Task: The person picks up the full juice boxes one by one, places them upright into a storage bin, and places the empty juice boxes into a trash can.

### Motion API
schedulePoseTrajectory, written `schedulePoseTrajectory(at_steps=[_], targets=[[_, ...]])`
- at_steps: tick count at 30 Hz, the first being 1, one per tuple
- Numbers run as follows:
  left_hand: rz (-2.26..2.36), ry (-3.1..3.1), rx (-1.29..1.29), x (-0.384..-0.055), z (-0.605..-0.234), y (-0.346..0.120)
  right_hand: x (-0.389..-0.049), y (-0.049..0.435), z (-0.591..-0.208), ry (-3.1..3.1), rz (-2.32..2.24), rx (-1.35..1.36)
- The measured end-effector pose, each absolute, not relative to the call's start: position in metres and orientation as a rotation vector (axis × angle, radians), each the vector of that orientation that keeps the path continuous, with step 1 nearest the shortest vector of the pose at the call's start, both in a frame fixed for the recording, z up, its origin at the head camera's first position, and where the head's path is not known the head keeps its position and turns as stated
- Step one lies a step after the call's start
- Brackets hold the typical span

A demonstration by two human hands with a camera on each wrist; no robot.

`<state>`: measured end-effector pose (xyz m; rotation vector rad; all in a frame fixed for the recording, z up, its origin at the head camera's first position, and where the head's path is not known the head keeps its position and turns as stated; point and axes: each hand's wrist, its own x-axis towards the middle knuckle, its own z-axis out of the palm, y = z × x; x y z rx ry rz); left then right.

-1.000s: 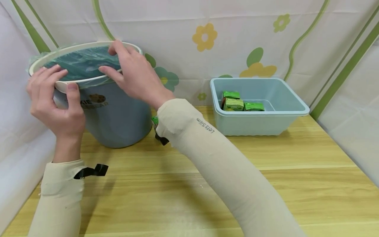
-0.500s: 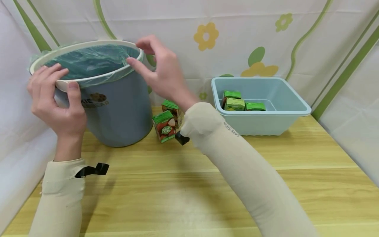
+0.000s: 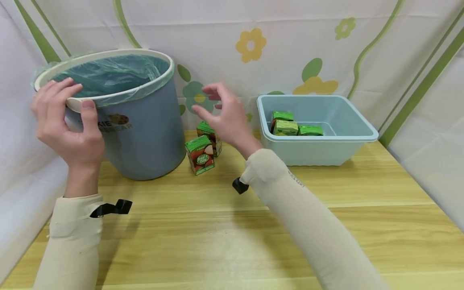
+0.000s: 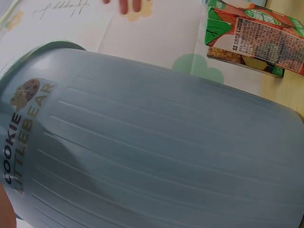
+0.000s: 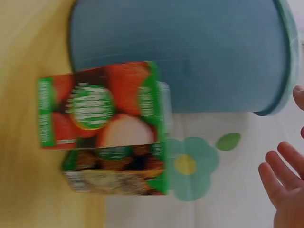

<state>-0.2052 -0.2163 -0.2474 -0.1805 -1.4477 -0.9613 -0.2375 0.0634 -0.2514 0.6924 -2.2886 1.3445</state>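
My left hand [image 3: 69,121] grips the rim of a blue trash bin [image 3: 145,133], thumb outside and fingers over the edge. A thin green bag [image 3: 119,68] lines the bin and folds over its white rim. To the bin's right, my right hand [image 3: 232,117] is in the air with fingers apart, holding nothing. Below it, a small red carton [image 3: 200,155] with a green top stands on the table. A second, brown-and-green carton [image 3: 214,139] stands partly hidden behind it. In the right wrist view both cartons are blurred beside the bin.
A light blue plastic tub [image 3: 319,149] stands at the back right with several green-topped cartons [image 3: 286,128] in its left part. Behind everything hangs a white cloth [image 3: 203,36] printed with flowers. Wooden table surface [image 3: 217,237] lies in front.
My right hand has left the bin's rim and bag and moved right and down. The two cartons, hidden behind its wrist before, now show. My left hand stays on the rim.
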Motion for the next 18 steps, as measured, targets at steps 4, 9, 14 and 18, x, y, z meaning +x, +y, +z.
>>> schedulePoseTrajectory(at_steps=[4,9,14,18], targets=[[-0.956,-1.446,-0.184,-0.205,-0.247,-0.216,-0.231,0.062,-0.276,-2.326,1.273,0.672],[-0.961,-1.438,-0.182,-0.205,-0.246,-0.215,-0.224,0.060,-0.300,-2.309,1.319,0.652],[-0.981,-1.421,-0.182,-0.202,-0.244,-0.212,-0.217,0.057,-0.315,-2.320,1.355,0.618],[-0.999,-1.412,-0.183,-0.201,-0.242,-0.211,-0.211,0.054,-0.324,-2.348,1.388,0.583]])
